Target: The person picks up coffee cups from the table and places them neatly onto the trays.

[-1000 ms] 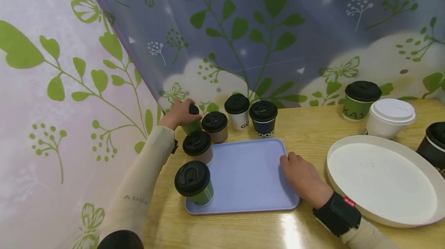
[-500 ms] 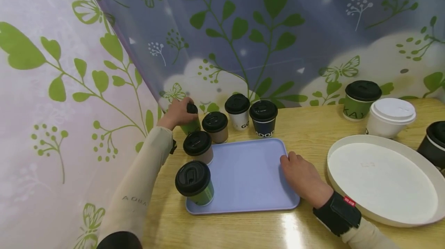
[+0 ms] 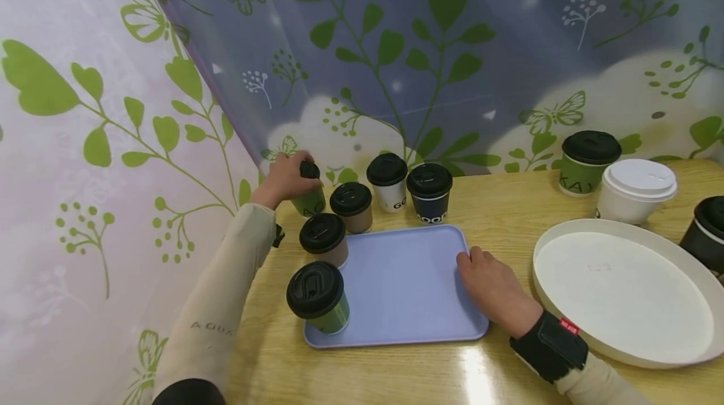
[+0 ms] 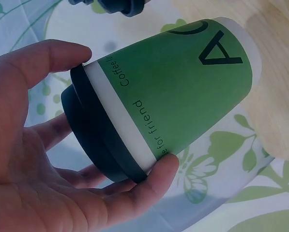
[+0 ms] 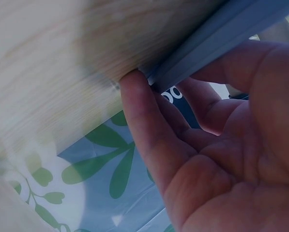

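My left hand (image 3: 285, 180) holds a green paper coffee cup (image 4: 183, 87) by its black lid (image 4: 98, 128), at the back left. In the left wrist view the thumb and fingers curl around the lid's edge, and dark print shows on the cup. My right hand (image 3: 496, 292) grips the right rim of the lavender tray (image 3: 407, 285), fingers at the rim's underside in the right wrist view. On the tray's front left corner stands another green cup (image 3: 319, 304) with a black lid. Behind it a brown cup (image 3: 325, 238) stands at the left rim.
Along the back stand a second brown cup (image 3: 353, 207), a white cup (image 3: 389, 185) and a navy cup (image 3: 430, 194). To the right lies a round white tray (image 3: 622, 292), with a green cup (image 3: 585, 166), a white-lidded cup (image 3: 633, 194) and a black cup (image 3: 707, 229) around it.
My left hand has shifted slightly left and up with the green cup, which now shows more of its printed side. The right hand and the tray have stayed in place.
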### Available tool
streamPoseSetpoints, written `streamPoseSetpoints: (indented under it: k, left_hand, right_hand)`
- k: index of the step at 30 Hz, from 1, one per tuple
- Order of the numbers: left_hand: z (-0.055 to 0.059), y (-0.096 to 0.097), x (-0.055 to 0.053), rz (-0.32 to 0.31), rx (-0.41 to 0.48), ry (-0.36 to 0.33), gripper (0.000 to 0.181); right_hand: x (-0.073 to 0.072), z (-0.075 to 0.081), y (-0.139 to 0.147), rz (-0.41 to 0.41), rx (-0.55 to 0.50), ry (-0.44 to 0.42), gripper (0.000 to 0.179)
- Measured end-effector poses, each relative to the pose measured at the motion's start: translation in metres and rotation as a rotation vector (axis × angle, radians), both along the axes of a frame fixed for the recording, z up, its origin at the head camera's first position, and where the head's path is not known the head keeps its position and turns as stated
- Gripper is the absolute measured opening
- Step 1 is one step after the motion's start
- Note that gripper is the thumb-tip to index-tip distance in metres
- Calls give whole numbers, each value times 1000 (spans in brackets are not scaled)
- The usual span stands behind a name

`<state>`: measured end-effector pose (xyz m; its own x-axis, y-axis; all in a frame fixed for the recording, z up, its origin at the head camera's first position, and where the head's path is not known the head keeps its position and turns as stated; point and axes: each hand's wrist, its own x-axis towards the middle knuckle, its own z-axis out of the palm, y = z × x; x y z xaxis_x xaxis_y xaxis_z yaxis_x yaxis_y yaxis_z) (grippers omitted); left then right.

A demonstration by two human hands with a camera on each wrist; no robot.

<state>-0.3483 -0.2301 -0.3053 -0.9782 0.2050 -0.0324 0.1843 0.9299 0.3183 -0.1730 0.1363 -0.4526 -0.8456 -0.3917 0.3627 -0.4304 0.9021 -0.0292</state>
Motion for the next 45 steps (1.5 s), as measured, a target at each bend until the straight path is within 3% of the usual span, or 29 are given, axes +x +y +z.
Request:
streamPoseSetpoints:
  k: [7, 24, 33, 45]
  left_hand:
    - [10, -2, 3, -14, 3, 29, 56]
    - [45, 2, 25, -36, 60, 68, 58]
    - [61, 22, 39, -61, 54, 135, 57]
    - [82, 52, 64, -120, 37, 151, 58]
  right_hand:
    - [1, 1, -1, 2, 8, -10, 11]
    - [1, 2, -1, -6, 10, -35, 10]
    - [2, 4, -1, -4, 5, -63, 8]
    - [1, 5, -1, -12, 14, -100, 8]
